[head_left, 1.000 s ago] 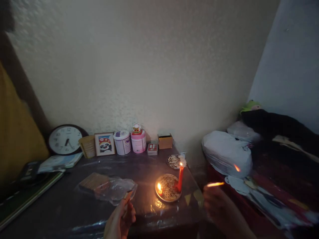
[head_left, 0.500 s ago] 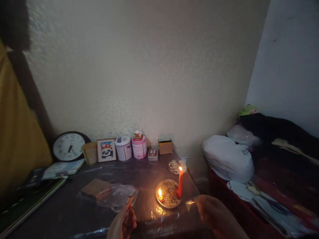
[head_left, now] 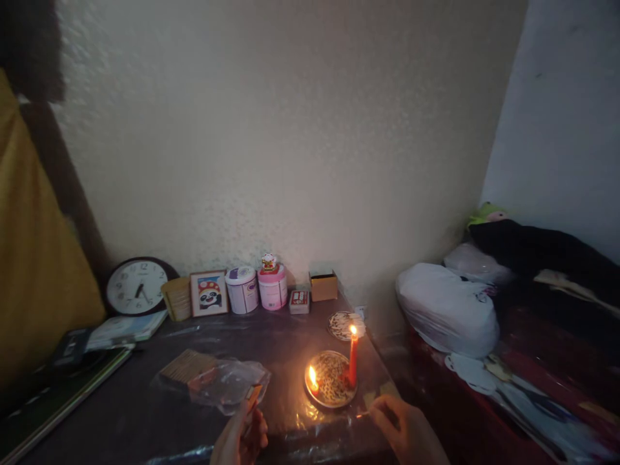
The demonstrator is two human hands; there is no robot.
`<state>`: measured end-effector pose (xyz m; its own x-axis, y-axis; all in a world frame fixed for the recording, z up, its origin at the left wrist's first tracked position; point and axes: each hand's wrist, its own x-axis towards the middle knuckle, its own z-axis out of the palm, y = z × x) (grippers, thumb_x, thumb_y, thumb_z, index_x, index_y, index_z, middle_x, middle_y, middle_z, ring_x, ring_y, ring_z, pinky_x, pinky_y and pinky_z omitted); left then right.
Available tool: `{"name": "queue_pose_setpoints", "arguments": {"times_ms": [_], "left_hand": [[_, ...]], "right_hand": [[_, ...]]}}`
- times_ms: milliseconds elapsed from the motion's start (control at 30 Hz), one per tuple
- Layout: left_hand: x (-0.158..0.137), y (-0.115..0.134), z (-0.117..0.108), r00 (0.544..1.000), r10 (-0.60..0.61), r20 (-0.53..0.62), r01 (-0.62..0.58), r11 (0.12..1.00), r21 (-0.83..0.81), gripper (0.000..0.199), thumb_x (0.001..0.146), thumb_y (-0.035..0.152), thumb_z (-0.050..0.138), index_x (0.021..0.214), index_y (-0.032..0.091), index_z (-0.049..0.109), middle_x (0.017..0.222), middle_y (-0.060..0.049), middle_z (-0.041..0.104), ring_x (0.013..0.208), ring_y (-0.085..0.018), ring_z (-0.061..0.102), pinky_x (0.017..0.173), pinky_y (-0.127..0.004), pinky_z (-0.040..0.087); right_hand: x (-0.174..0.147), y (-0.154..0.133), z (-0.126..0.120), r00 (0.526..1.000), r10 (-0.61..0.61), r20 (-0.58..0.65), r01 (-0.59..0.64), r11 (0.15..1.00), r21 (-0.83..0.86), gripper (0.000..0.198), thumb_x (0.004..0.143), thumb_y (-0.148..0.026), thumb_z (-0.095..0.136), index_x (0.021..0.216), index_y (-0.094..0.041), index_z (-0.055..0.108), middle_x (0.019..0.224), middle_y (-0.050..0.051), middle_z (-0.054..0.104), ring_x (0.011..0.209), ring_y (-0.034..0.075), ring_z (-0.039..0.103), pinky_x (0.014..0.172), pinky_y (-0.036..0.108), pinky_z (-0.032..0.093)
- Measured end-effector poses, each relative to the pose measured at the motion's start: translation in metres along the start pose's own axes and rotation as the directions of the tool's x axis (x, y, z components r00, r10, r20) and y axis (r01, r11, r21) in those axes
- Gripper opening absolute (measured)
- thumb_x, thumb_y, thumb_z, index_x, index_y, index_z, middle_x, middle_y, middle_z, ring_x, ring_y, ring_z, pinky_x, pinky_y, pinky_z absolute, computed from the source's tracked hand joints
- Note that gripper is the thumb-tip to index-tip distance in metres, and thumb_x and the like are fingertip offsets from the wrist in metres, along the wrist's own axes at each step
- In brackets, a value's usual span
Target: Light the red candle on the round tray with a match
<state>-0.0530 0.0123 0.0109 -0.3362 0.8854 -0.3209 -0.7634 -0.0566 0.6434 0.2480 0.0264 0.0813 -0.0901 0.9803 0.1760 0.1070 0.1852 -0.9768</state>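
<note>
Dark table [head_left: 145, 413] fills the lower left, a white bag [head_left: 445, 310] off at three o'clock. On the table, a clear plastic wrap [head_left: 227, 384] lies at nine o'clock of the round plate [head_left: 330, 387], where a red candle [head_left: 352, 361] stands lit. Right hand [head_left: 411, 433], at five o'clock of the plate, pinches a thin matchstick [head_left: 362, 414]. Left hand [head_left: 239, 439], at seven o'clock, grips a small matchbox [head_left: 252, 395].
</note>
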Motion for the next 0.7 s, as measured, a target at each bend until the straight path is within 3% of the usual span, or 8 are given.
{"name": "queue_pose_setpoints", "arguments": {"times_ms": [133, 267, 433, 600, 700], "left_hand": [[0.003, 0.001, -0.005, 1.0, -0.011, 0.028, 0.011, 1.0, 0.011, 0.04, 0.039, 0.034, 0.09, 0.071, 0.015, 0.074, 0.06, -0.005, 0.071, 0.051, -0.018, 0.062, 0.044, -0.027, 0.051], [0.001, 0.003, -0.003, 1.0, -0.018, 0.003, 0.018, 0.999, 0.03, 0.036, 0.04, 0.031, 0.09, 0.068, 0.015, 0.073, 0.059, -0.004, 0.07, 0.052, -0.018, 0.062, 0.045, -0.027, 0.051], [-0.003, 0.005, 0.001, 1.0, -0.014, -0.015, 0.014, 1.0, 0.028, 0.042, 0.035, 0.034, 0.091, 0.067, 0.014, 0.073, 0.058, -0.006, 0.07, 0.051, -0.018, 0.062, 0.043, -0.027, 0.05], [-0.013, 0.007, 0.01, 0.997, 0.03, -0.065, -0.026, 0.998, 0.057, 0.046, 0.034, 0.04, 0.09, 0.069, 0.015, 0.073, 0.06, -0.003, 0.069, 0.053, -0.017, 0.062, 0.043, -0.026, 0.05], [-0.012, 0.007, 0.012, 0.999, 0.003, -0.035, -0.001, 0.998, 0.066, 0.043, 0.038, 0.038, 0.09, 0.071, 0.015, 0.074, 0.06, -0.003, 0.069, 0.052, -0.016, 0.061, 0.043, -0.025, 0.049]], "right_hand": [[-0.003, -0.002, 0.004, 0.997, 0.069, 0.032, -0.072, 0.991, 0.115, 0.03, 0.074, -0.045, 0.063, 0.058, -0.022, 0.055, 0.05, -0.003, 0.051, 0.042, 0.01, 0.041, 0.041, 0.022, 0.033], [-0.003, 0.0, 0.013, 0.996, 0.077, 0.053, -0.078, 0.997, 0.025, 0.029, 0.068, -0.038, 0.068, 0.051, -0.02, 0.053, 0.049, -0.004, 0.049, 0.047, 0.01, 0.041, 0.044, 0.021, 0.03], [-0.005, -0.007, 0.022, 0.962, 0.19, 0.196, -0.2, 0.979, 0.034, 0.031, 0.079, -0.041, 0.055, 0.058, -0.019, 0.05, 0.047, -0.008, 0.039, 0.043, 0.007, 0.03, 0.043, 0.022, 0.019], [-0.007, -0.019, 0.025, 0.982, 0.132, 0.135, -0.133, 0.991, -0.002, 0.035, 0.074, -0.039, 0.059, 0.05, -0.018, 0.046, 0.046, -0.006, 0.042, 0.044, 0.007, 0.036, 0.046, 0.022, 0.023], [-0.004, -0.013, 0.023, 0.98, 0.148, 0.13, -0.159, 0.984, 0.076, 0.04, 0.072, -0.045, 0.063, 0.048, -0.018, 0.046, 0.047, -0.006, 0.041, 0.043, 0.007, 0.035, 0.044, 0.021, 0.023]]}}
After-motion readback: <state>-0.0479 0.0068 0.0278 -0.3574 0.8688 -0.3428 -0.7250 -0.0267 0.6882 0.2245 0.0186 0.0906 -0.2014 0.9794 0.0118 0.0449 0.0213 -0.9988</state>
